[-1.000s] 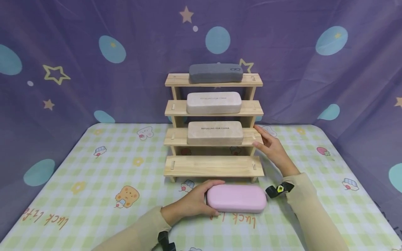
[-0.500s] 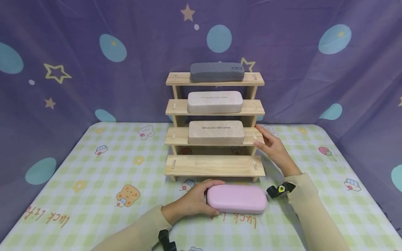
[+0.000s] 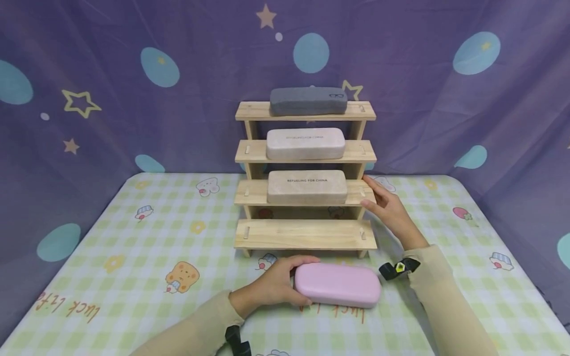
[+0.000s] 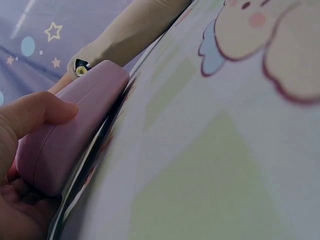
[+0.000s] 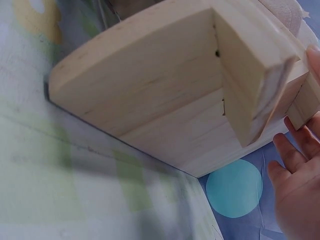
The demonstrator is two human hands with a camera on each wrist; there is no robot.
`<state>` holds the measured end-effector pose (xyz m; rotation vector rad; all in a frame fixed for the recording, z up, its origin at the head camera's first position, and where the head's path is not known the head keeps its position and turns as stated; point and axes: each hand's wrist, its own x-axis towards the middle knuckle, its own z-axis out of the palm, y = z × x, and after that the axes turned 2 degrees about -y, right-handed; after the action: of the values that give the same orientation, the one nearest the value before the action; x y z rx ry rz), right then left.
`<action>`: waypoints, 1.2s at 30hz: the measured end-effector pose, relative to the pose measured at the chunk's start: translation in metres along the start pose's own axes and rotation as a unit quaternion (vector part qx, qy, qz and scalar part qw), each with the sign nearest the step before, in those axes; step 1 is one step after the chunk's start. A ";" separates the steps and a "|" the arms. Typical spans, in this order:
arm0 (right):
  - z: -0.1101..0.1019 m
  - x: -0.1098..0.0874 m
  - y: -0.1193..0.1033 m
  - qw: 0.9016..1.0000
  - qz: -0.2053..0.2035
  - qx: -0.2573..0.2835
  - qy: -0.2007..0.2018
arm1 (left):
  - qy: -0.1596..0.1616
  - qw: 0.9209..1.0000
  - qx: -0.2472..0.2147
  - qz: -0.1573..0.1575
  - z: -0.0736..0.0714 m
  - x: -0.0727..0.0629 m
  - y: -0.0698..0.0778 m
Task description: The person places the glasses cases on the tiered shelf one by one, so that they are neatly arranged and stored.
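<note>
A pink glasses case lies in front of the tiered wooden rack. My left hand grips the case's left end, thumb on the near side and fingers at the far side. In the left wrist view, the thumb presses close to the seam of the pink case. My right hand holds the right end of the rack's second shelf from the bottom, thumb at its front edge. The right wrist view has the fingers of that hand at the shelf end, beside the rack's side panel.
A beige case, a whitish case and a grey case each sit on a shelf above the bottom one. A checked cloth covers the table. A purple curtain hangs behind.
The pink case has turned slightly, its right end now nearer to me. My right hand stays at the rack, and the head view has shifted a little.
</note>
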<state>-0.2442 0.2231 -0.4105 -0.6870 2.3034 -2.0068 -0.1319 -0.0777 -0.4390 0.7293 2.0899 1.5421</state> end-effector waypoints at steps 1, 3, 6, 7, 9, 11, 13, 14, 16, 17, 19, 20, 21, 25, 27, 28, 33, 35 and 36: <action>0.000 0.000 0.000 1.000 0.000 0.001 -0.001 | 0.000 1.000 -0.001 -0.001 0.000 0.000 0.000; 0.000 0.000 -0.001 1.000 -0.002 0.001 -0.001 | 0.000 1.000 -0.002 -0.001 0.000 0.000 0.002; 0.000 0.000 -0.001 1.000 -0.004 0.003 -0.002 | 0.000 1.000 0.000 -0.001 -0.001 0.000 0.003; 0.001 0.001 -0.001 1.000 -0.004 0.003 -0.003 | -0.001 1.000 0.001 0.000 -0.001 0.000 0.004; 0.001 0.000 -0.001 1.000 -0.004 0.004 -0.003 | 0.000 1.000 0.005 0.001 -0.002 -0.001 0.006; 0.001 0.000 -0.001 1.000 -0.005 0.007 -0.004 | 0.002 1.000 0.012 0.004 -0.003 -0.001 0.008; 0.000 0.000 -0.001 1.000 -0.005 0.008 -0.004 | 0.006 1.000 0.015 0.007 -0.004 -0.002 0.011; 0.000 0.000 -0.001 1.000 -0.006 0.009 -0.004 | 0.008 1.000 0.016 0.008 -0.004 -0.002 0.012; 0.000 0.000 -0.001 1.000 -0.006 0.012 -0.005 | 0.009 1.000 0.017 0.013 -0.005 -0.003 0.014; 0.000 0.000 -0.001 1.000 -0.007 0.012 -0.005 | 0.009 1.000 0.017 0.015 -0.005 -0.003 0.015; 0.000 0.000 -0.001 1.000 -0.006 0.012 -0.006 | 0.010 1.000 0.021 0.016 -0.005 -0.003 0.017; 0.000 0.000 -0.001 1.000 -0.006 0.012 -0.006 | 0.010 1.000 0.024 0.017 -0.005 -0.003 0.017; 0.000 0.000 0.000 1.000 -0.006 0.012 -0.007 | 0.010 0.999 0.027 0.019 -0.006 -0.004 0.018; -0.001 -0.001 0.000 1.000 -0.003 0.008 -0.006 | 0.011 0.999 0.031 0.025 -0.008 -0.003 0.020; -0.001 0.000 0.001 1.000 -0.002 0.006 -0.006 | 0.012 0.999 0.028 0.026 -0.010 -0.004 0.021; 0.000 0.000 0.001 1.000 -0.001 0.005 -0.006 | 0.013 0.999 0.025 0.025 -0.011 -0.004 0.021; 0.000 0.000 0.002 1.000 0.003 0.000 -0.005 | 0.021 0.999 0.023 0.031 -0.018 -0.006 0.025; 0.000 0.001 0.002 1.000 0.004 -0.002 -0.005 | 0.026 0.998 0.031 0.037 -0.022 -0.006 0.027; 0.000 0.001 0.002 1.000 0.005 -0.004 -0.004 | 0.029 0.998 0.036 0.039 -0.025 -0.007 0.028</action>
<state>-0.2454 0.2235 -0.4120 -0.6814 2.3061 -1.9890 -0.1380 -0.0930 -0.4048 0.8097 2.1930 1.5539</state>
